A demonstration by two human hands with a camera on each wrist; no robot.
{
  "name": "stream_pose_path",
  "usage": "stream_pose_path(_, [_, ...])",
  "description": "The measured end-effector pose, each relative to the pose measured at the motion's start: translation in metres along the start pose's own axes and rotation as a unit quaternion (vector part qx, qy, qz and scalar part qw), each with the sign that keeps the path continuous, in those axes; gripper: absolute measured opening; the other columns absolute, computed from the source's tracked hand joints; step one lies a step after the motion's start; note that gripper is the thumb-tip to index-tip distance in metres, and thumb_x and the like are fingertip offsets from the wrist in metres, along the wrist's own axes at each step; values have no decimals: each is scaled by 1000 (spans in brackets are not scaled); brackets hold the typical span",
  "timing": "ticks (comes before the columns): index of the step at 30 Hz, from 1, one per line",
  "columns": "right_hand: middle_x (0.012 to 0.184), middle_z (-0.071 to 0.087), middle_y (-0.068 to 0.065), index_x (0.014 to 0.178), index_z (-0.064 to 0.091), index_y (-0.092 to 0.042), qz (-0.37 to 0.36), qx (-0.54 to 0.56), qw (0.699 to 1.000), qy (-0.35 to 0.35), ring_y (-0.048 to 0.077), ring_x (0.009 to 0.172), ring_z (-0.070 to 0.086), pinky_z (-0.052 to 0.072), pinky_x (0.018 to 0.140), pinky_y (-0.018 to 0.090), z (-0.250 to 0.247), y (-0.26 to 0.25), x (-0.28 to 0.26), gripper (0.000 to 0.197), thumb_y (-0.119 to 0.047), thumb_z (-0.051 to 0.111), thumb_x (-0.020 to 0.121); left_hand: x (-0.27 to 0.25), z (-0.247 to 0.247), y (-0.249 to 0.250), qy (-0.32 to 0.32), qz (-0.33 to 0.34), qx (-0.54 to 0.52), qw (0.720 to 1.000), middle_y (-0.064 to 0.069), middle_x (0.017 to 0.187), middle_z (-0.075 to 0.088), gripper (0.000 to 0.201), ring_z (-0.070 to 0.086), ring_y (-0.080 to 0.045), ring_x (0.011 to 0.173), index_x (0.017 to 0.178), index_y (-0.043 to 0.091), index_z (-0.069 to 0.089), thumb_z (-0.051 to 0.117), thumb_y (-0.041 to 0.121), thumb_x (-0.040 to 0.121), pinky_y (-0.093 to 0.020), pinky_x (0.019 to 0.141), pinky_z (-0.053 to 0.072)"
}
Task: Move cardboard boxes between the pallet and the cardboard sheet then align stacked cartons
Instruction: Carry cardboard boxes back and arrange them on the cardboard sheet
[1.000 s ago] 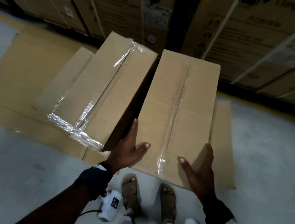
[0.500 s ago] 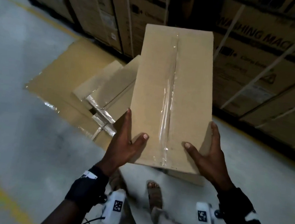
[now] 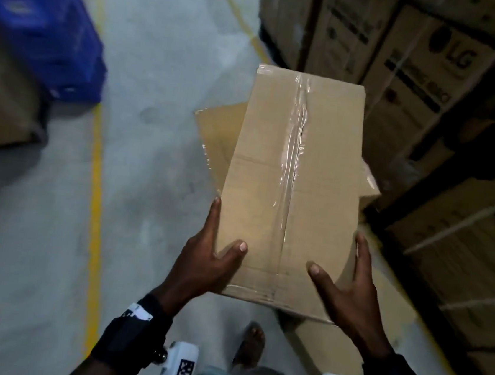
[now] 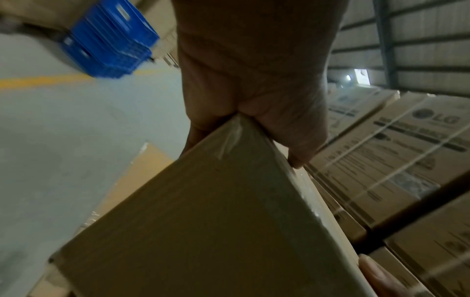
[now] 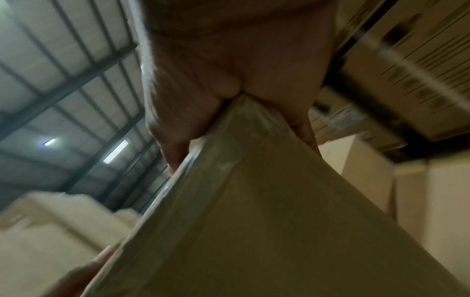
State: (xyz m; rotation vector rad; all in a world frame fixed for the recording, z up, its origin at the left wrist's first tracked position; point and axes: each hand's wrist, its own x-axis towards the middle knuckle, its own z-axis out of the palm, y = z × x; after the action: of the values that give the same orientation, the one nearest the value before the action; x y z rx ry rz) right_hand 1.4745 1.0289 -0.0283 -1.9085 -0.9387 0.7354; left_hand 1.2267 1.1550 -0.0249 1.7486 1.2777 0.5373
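A long brown cardboard box [image 3: 292, 192] with clear tape along its top seam is held up in front of me, clear of the floor. My left hand [image 3: 223, 234] grips its near left corner, thumb on top and fingers along the side. My right hand [image 3: 337, 254] grips the near right corner the same way. In the left wrist view the box [image 4: 203, 221] corner sits in the crook of the left hand [image 4: 254, 84]. The right wrist view shows the box [image 5: 254, 231] wedged in the right hand [image 5: 229, 76]. The flat cardboard sheet [image 3: 218, 134] lies on the floor beneath and beyond the box.
Tall strapped LG cartons [image 3: 423, 68] form a wall on the right. A blue crate stack [image 3: 45, 28] and a big carton [image 3: 1, 91] stand at the left. A yellow line [image 3: 95, 188] runs along the grey concrete floor. My foot [image 3: 250, 342] is below the box.
The box has come up off the other boxes on the sheet and stays in both hands. The view has swung left, so the other boxes are out of sight and the blue crates appear.
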Motion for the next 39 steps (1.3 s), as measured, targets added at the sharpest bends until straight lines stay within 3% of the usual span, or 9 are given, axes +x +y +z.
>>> stream_pose_path(7, [146, 31, -22, 160, 12, -38, -75, -36, 985, -149, 6, 128, 40, 33, 103, 27, 79, -49, -52, 112, -50, 83, 74, -126, -72, -64, 140, -93, -3, 986, 0, 146, 54, 98, 59, -23, 122, 149, 58, -14, 59, 67, 85, -34, 98, 48])
stream_pose_path(11, [134, 28, -47, 160, 15, -39, -124, -31, 967, -219, -5, 127, 42, 37, 99, 13, 126, -68, -95, 110, -49, 81, 72, -205, -102, -93, 219, -144, -20, 965, 2, 142, 58, 97, 61, -21, 120, 153, 52, -10, 64, 56, 90, -26, 90, 45])
stream_pose_path(15, [158, 37, -17, 156, 16, -48, -167, -37, 934, -312, 12, 137, 48, 45, 111, 47, 181, -79, -142, 110, -64, 83, 70, -290, -130, -122, 292, -193, -38, 936, 1, 139, 60, 97, 61, -21, 118, 155, 49, -8, 64, 52, 91, -25, 87, 44])
stream_pose_path(19, [163, 23, -19, 158, 8, -45, -192, -47, 902, -385, 7, 144, 36, 37, 119, 46, 233, -97, -194, 122, -75, 78, 63, -367, -152, -147, 349, -235, -37, 906, 3, 139, 60, 95, 61, -22, 120, 151, 55, -11, 60, 61, 89, -30, 92, 48])
stream_pose_path(24, [136, 27, -53, 142, 3, -72, -227, -73, 839, -489, 10, 132, 47, 47, 109, 45, 299, -122, -256, 105, -71, 78, 69, -452, -175, -180, 423, -284, -68, 858, 7, 142, 57, 95, 60, -20, 122, 150, 59, -11, 59, 67, 86, -34, 96, 50])
stream_pose_path(26, [143, 28, -47, 145, 4, -69, -252, -78, 813, -520, 11, 133, 46, 46, 109, 47, 329, -133, -279, 106, -73, 76, 68, -481, -183, -194, 459, -298, -82, 833, 17, 142, 52, 95, 58, -18, 124, 151, 58, -9, 61, 67, 86, -34, 99, 48])
stream_pose_path(29, [158, 31, -26, 155, 11, -53, -282, -76, 779, -555, 12, 138, 46, 45, 111, 49, 373, -149, -311, 108, -68, 76, 69, -518, -195, -211, 498, -316, -97, 802, 30, 133, 40, 97, 54, -15, 128, 152, 57, -7, 59, 73, 82, -33, 102, 46])
stream_pose_path(33, [156, 31, -29, 156, 12, -49, -299, -66, 738, -602, 10, 137, 46, 45, 110, 46, 438, -161, -357, 107, -64, 78, 72, -566, -215, -238, 547, -347, -114, 753, 19, 140, 53, 99, 57, -15, 126, 149, 62, -6, 54, 83, 73, -40, 103, 49])
stream_pose_path(39, [141, 26, -53, 160, 12, -39, -308, -53, 681, -662, -24, 128, 37, 38, 108, 25, 516, -183, -436, 109, -47, 81, 76, -633, -248, -265, 607, -387, -128, 682, 15, 145, 52, 97, 54, -13, 129, 145, 68, -8, 58, 80, 76, -36, 106, 46])
